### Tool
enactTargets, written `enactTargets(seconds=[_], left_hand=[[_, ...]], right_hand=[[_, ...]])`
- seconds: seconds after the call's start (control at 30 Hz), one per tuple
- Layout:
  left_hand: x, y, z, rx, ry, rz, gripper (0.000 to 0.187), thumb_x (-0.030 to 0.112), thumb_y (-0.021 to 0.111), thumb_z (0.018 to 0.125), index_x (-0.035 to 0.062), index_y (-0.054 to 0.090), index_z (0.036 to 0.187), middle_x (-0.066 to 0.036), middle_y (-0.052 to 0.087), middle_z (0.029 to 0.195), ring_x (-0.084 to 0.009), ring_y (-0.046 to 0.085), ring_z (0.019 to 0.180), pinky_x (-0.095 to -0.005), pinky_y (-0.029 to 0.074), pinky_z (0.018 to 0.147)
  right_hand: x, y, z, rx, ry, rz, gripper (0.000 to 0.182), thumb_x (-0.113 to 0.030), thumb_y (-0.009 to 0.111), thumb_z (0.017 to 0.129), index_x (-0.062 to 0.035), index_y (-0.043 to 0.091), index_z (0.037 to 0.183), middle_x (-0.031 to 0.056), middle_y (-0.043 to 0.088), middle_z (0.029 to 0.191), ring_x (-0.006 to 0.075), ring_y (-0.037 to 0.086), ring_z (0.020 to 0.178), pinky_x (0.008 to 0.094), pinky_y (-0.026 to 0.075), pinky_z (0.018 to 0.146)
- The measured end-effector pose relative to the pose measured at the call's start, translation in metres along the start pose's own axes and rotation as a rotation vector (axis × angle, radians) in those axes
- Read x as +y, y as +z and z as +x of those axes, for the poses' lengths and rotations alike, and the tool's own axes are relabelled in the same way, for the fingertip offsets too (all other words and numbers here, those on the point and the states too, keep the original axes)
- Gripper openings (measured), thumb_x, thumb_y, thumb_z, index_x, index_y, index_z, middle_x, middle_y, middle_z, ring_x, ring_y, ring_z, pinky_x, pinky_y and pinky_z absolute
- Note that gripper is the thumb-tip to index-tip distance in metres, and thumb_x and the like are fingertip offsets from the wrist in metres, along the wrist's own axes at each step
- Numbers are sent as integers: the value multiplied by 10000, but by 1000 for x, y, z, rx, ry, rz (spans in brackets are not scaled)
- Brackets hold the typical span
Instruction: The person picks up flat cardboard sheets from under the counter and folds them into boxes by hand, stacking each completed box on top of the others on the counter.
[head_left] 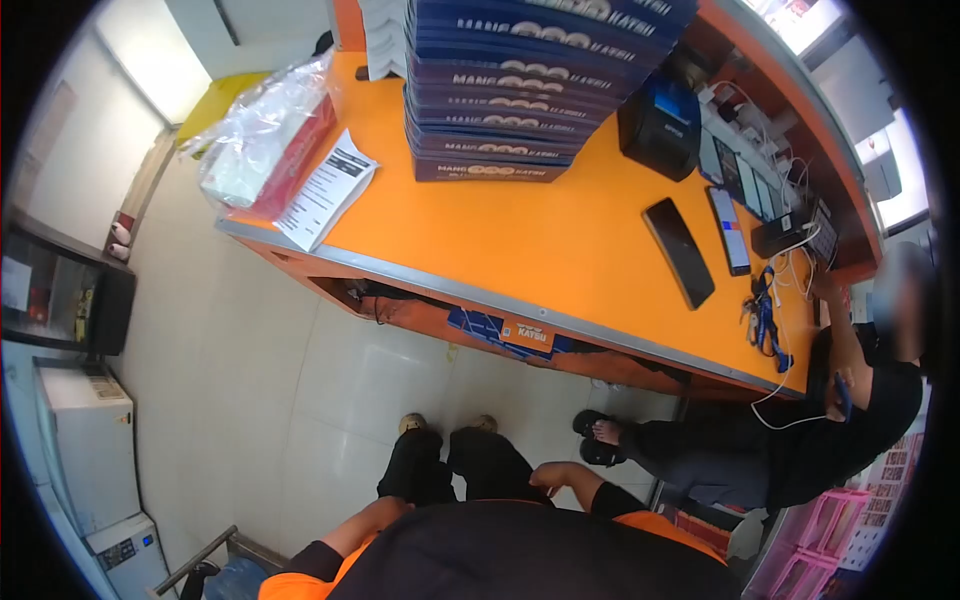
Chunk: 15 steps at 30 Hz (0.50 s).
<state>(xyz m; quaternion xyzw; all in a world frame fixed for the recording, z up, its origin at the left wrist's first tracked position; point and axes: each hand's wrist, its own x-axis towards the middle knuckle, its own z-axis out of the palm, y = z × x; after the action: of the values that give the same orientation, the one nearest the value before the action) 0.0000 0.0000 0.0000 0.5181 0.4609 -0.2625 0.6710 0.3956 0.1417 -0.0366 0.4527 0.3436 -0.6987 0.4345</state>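
Observation:
My left hand [396, 506] is low in the view beside my left thigh, its fingers hidden. My right hand [546, 477] rests by my right thigh, with its fingers too small and partly hidden to read. Neither hand touches the orange counter [480, 240] in front of me. A tall stack of dark blue printed boxes [500, 150] stands on it. To the left lie a clear plastic bag [262, 140] with a red and white box inside and a printed paper slip [328, 190]. A black phone [680, 252] lies on the right part.
Beside the counter's right end a person in black [870, 400] holds a phone [843, 396] on a white cable. Near that person are a lit phone [729, 231], a blue lanyard with keys [766, 320] and a black printer [661, 125]. White appliances [85, 440] stand at left.

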Motion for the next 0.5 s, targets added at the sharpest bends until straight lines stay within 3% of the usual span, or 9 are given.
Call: enactTargets(seconds=[0.07, 0.1, 0.13, 0.17, 0.2, 0.23, 0.3, 0.4, 0.5], left_hand=[[12, -60, 0, 176, 15, 18, 493, 417, 564, 768, 70, 557, 1118, -238, 531, 1121, -351, 529, 1024, -418, 411, 877], [18, -129, 42, 327, 81, 79, 480, 401, 565, 769, 57, 555, 1105, -231, 533, 1114, -357, 520, 1027, -427, 411, 870], [31, -158, 16, 410, 139, 141, 472, 384, 563, 774, 48, 542, 1105, -218, 533, 1109, -361, 505, 1040, -433, 410, 866], [58, -185, -19, 864, 123, 161, 449, 328, 615, 744, 67, 526, 1099, -184, 530, 1084, -347, 478, 1062, -438, 398, 871], [61, -211, -29, 1279, 357, 168, 460, 262, 675, 697, 116, 513, 1102, -151, 514, 1081, -349, 451, 1074, -464, 375, 885], [84, -258, -42, 1665, 493, 349, 529, 117, 749, 575, 92, 491, 1036, -145, 513, 1041, -374, 442, 1049, -470, 371, 886], [112, -329, -58, 2279, 763, 670, 468, 199, 745, 631, 140, 536, 1045, -95, 487, 1055, -351, 434, 1067, -510, 317, 934], [129, -378, -52, 2469, 930, 869, 530, 369, 733, 659, 123, 551, 1091, -117, 419, 1149, -332, 385, 1148, -468, 293, 986], [132, -390, -34, 2500, 1131, 1023, 670, 516, 670, 689, 92, 502, 1180, -122, 361, 1218, -300, 366, 1190, -418, 326, 987]], right_hand=[[-13, 29, -30, -80, 69, -79, 457, -350, 518, 835, -9, 514, 1140, 186, 539, 1123, 345, 565, 923, 473, 485, 777], [-61, -127, -3, 71, -28, -435, 442, -327, 514, 831, 0, 518, 1127, 189, 545, 1108, 337, 568, 922, 464, 483, 777], [-83, -126, 12, -22, -111, -757, 426, -305, 510, 826, 9, 523, 1115, 192, 551, 1092, 328, 570, 922, 454, 481, 777], [-80, -123, 52, 61, -229, -949, 391, -279, 515, 811, -1, 546, 1084, 182, 566, 1055, 333, 577, 897, 447, 482, 769], [-81, -119, 88, 170, -334, -1144, 358, -254, 520, 795, -11, 569, 1053, 171, 581, 1018, 338, 585, 871, 439, 483, 761], [-72, -163, 159, 502, -440, -1212, 310, -225, 534, 768, -41, 611, 1004, 147, 606, 959, 357, 597, 820, 433, 488, 744], [-96, -212, 191, 1111, -239, -303, 466, -328, 586, 740, -78, 526, 1129, 177, 514, 1143, 341, 484, 1061, 396, 393, 915], [-164, -247, 180, 1550, -184, -472, 473, -229, 498, 806, -90, 411, 1250, 210, 309, 1342, 379, 348, 1205, 472, 329, 962], [-181, -293, 239, 1841, -105, -585, 504, -178, 454, 822, -136, 359, 1315, 219, 272, 1370, 383, 300, 1250, 508, 259, 999]])
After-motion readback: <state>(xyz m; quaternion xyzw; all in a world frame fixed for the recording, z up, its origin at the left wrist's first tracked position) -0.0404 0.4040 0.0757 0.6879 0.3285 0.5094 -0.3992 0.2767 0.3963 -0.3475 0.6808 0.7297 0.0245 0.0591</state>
